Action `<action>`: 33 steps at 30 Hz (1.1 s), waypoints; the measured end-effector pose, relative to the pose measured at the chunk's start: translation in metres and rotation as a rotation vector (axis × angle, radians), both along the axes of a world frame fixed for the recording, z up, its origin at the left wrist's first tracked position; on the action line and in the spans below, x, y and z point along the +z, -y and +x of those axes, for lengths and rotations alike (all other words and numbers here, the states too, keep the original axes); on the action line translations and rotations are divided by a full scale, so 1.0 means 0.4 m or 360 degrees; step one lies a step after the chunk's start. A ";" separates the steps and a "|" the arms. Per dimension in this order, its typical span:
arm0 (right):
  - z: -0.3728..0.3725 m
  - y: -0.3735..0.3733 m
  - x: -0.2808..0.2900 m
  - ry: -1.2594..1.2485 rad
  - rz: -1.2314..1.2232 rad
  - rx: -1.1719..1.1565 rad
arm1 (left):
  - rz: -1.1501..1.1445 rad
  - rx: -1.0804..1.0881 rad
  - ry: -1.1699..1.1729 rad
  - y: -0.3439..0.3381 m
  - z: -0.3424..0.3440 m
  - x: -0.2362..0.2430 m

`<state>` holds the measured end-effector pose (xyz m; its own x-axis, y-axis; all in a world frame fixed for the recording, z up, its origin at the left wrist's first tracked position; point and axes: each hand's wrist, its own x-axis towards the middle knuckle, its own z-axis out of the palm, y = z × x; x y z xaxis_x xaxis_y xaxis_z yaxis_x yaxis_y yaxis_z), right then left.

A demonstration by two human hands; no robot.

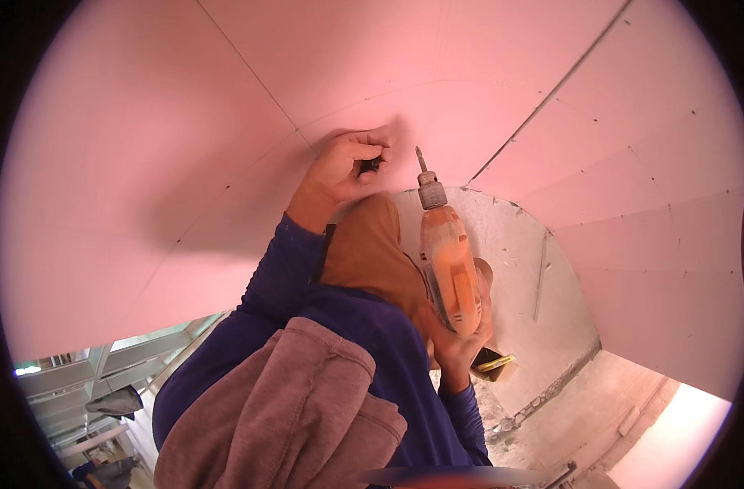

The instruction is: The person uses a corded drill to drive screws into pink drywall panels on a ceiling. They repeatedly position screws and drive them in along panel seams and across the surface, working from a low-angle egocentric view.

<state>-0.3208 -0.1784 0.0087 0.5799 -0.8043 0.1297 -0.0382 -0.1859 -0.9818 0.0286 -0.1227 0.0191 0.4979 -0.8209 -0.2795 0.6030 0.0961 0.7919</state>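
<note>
My left hand [352, 167] is curled close against a large pink plasterboard panel [250, 73], its fingers bent around a small dark cluster [369, 165] that looks like screws. Single pieces in it cannot be made out. My right hand [462, 338] grips an orange power screwdriver [452, 261] from below. The tool points up, and its bit [421, 159] stands to the right of my left fingers, with nothing visible on its tip. Whether the bit touches the panel cannot be told.
Dark screw heads dot the pink boards, with a seam [551, 94] running between panels at right. Behind the screwdriver is a rough grey surface [510, 244]. A yellow-edged object [496, 363] shows near my right wrist. Metal framing [103, 371] and a person [115, 473] appear lower left.
</note>
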 end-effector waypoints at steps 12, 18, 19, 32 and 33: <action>-0.114 0.133 -0.023 0.0166 0.0246 0.0138 | 0.0439 0.0196 0.0427 0.019 -0.011 -0.015; -0.132 0.192 0.019 0.0152 0.0597 0.0229 | 0.0609 0.0355 0.0466 0.030 -0.027 -0.023; -0.131 0.201 0.023 0.0176 0.0641 0.0261 | 0.0574 0.0355 0.0468 0.032 -0.028 -0.024; -0.108 0.208 0.023 0.0098 0.0578 0.0498 | 0.0062 0.0142 0.0273 0.053 -0.171 0.035; -0.112 0.198 0.023 0.0131 0.0571 0.0474 | 0.0076 0.0125 0.0276 0.056 -0.167 0.044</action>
<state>-0.3655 -0.2575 0.0180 0.7916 -0.6070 -0.0706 0.0461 0.1746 -0.9836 -0.0382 -0.1451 0.0369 0.6040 -0.7655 -0.2219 0.4493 0.0970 0.8881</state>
